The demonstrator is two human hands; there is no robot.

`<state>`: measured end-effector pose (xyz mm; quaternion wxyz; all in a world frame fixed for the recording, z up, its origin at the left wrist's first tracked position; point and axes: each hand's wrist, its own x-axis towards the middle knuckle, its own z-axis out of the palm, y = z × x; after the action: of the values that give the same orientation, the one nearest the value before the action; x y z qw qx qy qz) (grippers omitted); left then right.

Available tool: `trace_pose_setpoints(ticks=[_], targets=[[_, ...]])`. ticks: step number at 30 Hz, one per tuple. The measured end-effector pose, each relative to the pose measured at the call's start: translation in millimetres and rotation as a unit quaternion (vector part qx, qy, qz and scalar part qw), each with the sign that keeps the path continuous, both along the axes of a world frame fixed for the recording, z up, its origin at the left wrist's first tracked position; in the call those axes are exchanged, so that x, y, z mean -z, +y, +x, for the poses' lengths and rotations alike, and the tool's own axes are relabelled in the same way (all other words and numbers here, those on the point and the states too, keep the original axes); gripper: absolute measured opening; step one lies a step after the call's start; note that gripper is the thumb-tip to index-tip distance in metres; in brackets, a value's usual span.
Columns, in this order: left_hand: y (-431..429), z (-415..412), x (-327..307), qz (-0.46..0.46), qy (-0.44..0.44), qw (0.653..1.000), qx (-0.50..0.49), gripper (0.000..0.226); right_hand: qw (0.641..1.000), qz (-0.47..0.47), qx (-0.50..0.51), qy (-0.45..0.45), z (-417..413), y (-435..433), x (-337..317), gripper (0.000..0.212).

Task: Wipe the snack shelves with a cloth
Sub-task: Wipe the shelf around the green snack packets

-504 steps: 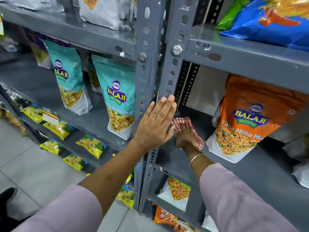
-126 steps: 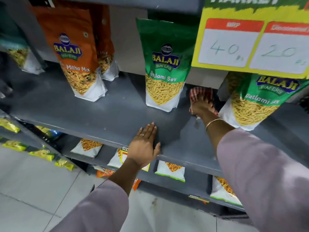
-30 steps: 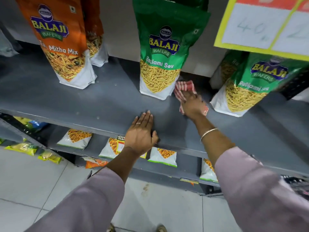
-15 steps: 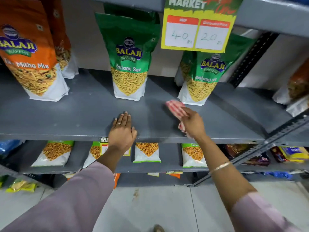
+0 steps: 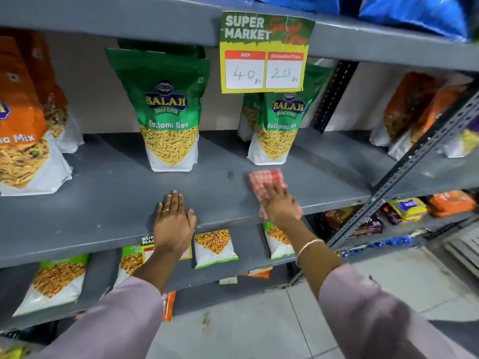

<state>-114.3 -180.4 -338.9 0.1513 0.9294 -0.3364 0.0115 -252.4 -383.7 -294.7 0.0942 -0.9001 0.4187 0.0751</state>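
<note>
Since half a second ago, the right hand [image 5: 281, 206] has pressed the red-and-white checked cloth [image 5: 264, 181] flat onto the grey metal shelf [image 5: 108, 203], fingers blurred, before the green Ratlami Sev pouch [image 5: 278, 125]. Left hand [image 5: 173, 221] stays flat, fingers together.

One head-worn wide-angle camera looks forward and down, close to the middle shelf [image 5: 108, 203]; its edges bend, probably from the lens.
</note>
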Motion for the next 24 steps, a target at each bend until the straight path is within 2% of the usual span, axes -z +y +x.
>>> trace_pose_setpoints(ticks=[2,4,6,9,11,13,18,21,24], targets=[[0.0,0.9,1.5,-0.01,-0.006,1.0,0.0,0.07,0.993,0.049,0.103,-0.01,-4.6,-30.3,-2.0,0.072],[-0.4,1.1,2.7,-0.008,-0.006,1.0,0.0,0.066,0.988,0.067,0.139,0.001,4.8,-41.7,-0.4,0.083],[-3.8,0.6,2.7,0.0,-0.001,1.0,-0.001,0.064,0.997,0.029,0.067,0.024,21.6,-23.6,0.6,0.09],[-3.6,1.8,5.8,0.007,-0.009,1.0,-0.009,0.061,0.991,0.001,-0.132,0.008,41.0,26.5,0.7,0.064],[-4.3,2.1,6.7,0.009,-0.019,1.0,-0.012,0.06,0.985,0.018,-0.166,-0.037,39.3,25.8,2.8,0.052],[-4.6,2.5,5.8,0.015,-0.028,0.999,-0.016,0.059,0.987,0.016,-0.153,-0.04,24.9,-5.6,4.2,0.052],[-41.5,-21.6,-8.5,0.003,-0.039,0.997,-0.072,0.055,0.998,-0.003,-0.047,-0.029,-40.2,-127.6,10.0,0.055],[-102.2,-58.0,-18.5,0.006,-0.075,0.997,-0.03,0.061,0.999,0.0,-0.023,-0.037,-71.4,-188.0,12.1,0.054],[-183.2,-108.6,-16.8,0.004,-0.073,0.997,0.024,0.064,0.999,0.008,-0.016,-0.051,-95.1,-245.8,13.5,0.055]])
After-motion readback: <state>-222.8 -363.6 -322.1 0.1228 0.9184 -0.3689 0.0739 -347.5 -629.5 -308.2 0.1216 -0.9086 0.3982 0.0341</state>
